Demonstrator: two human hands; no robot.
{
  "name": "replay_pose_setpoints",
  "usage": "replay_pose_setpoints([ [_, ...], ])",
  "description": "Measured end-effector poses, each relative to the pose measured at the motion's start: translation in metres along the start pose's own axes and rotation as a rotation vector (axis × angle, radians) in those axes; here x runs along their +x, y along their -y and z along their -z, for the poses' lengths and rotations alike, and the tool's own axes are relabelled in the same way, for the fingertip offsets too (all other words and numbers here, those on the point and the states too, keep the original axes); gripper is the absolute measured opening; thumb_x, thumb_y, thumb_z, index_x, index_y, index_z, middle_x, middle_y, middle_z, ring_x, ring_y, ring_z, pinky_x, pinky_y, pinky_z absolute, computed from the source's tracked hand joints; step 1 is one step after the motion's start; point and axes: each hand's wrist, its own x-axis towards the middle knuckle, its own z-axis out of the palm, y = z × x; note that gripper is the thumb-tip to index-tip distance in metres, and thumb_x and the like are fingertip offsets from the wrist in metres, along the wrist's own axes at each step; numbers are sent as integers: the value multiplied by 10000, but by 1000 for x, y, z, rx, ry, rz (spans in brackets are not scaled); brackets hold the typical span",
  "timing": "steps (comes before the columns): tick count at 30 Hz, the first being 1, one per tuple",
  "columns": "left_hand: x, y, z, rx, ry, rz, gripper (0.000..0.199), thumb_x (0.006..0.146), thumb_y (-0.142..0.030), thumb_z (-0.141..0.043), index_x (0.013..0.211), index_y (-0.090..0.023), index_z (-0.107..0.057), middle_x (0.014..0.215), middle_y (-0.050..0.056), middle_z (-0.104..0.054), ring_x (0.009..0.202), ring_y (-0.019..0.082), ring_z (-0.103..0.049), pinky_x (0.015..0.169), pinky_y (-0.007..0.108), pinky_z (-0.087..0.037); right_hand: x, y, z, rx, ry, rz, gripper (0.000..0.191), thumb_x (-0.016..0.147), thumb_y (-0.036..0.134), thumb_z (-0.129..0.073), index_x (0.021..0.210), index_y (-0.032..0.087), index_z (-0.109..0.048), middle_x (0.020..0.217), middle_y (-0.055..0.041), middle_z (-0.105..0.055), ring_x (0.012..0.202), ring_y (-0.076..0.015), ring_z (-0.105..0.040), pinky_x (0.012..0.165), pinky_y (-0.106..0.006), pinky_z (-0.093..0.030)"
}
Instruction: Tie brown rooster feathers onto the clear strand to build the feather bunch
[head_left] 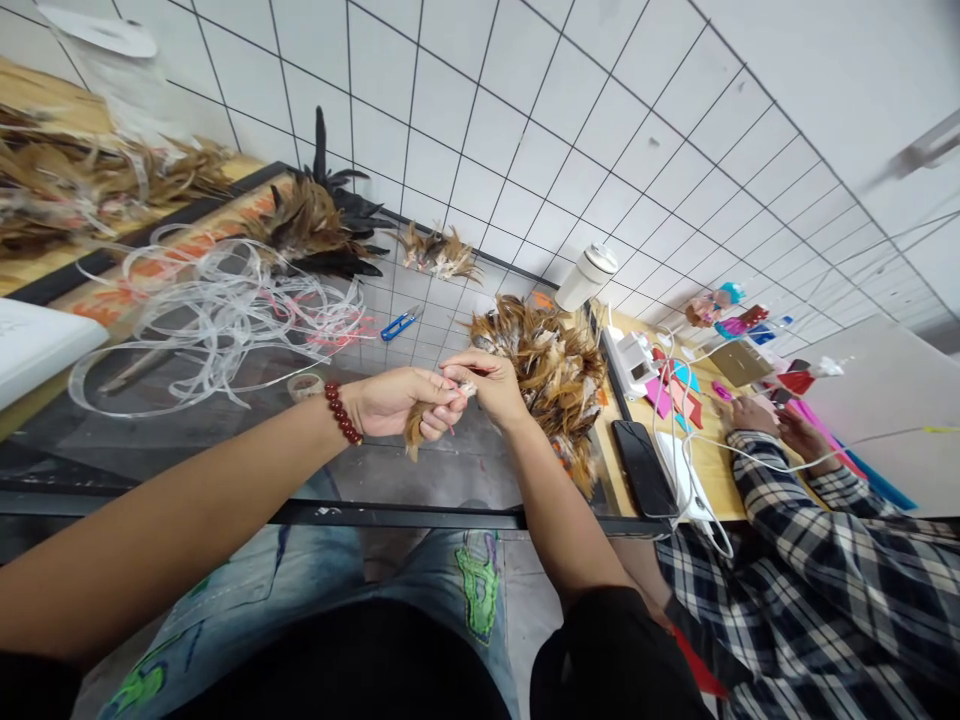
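Both my hands meet over the dark glass tabletop. My left hand (412,400), with a red bead bracelet (343,413) at its wrist, is closed on a small bunch of brown feathers (413,432) that hangs below the fingers. My right hand (487,385) pinches at the bunch's pale base, beside the left fingertips. A thin pink strand shows there, partly hidden by the fingers. To the right of my right hand lies a big heap of brown feathers (551,370). Blue thread snips (400,324) rest on the glass beyond my hands.
A tangle of clear plastic strips (225,320) lies at left, near a brown and black feather bunch (319,220). A white tumbler (586,277) stands at the back. On the right are a phone (643,468), cables and a co-worker's plaid sleeve (772,480).
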Motion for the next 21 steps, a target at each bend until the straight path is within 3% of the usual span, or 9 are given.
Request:
replay_pose_setpoints([
  [4,1,-2,-2,-5,-66,-25,123,766,-160,-625,667,-122,-563,593,-11,-366,508,70,-331,441,173,-314,2,-8,4,11,51,-61,190,670,394,-778,679,207,-745,713,-1,-694,695,-124,-601,719,-272,-483],
  [8,4,-5,-1,75,-225,-195,183,775,-198,-581,612,-135,-524,574,-26,-332,477,58,-281,424,170,-259,1,-12,11,-47,0,-101,254,656,426,-776,637,183,-704,638,11,-652,619,-110,-567,671,-262,-472],
  [10,6,-6,1,161,-327,-287,193,764,-210,-571,593,-143,-509,554,-34,-325,460,55,-259,423,179,-225,-1,-10,13,-121,-8,-51,235,696,401,-755,647,178,-698,640,6,-644,614,-110,-560,659,-259,-462],
  [13,9,-5,6,410,-551,-411,165,760,-249,-556,623,-157,-545,531,-33,-366,457,76,-283,435,204,-231,-5,-2,13,-290,27,97,187,777,335,-698,677,177,-703,673,-12,-649,637,-119,-566,656,-260,-452],
  [17,11,-3,13,910,-821,-521,201,808,-298,-512,678,-175,-602,547,-17,-479,550,135,-426,530,248,-333,-9,10,9,-534,103,257,174,880,265,-581,788,189,-709,770,-37,-671,735,-136,-603,718,-263,-478],
  [21,13,0,20,1141,-865,-611,240,843,-274,-457,676,-170,-595,610,5,-558,633,160,-492,612,276,-357,-13,17,7,-783,171,304,204,923,216,-501,964,201,-700,922,-60,-681,862,-146,-619,783,-253,-479],
])
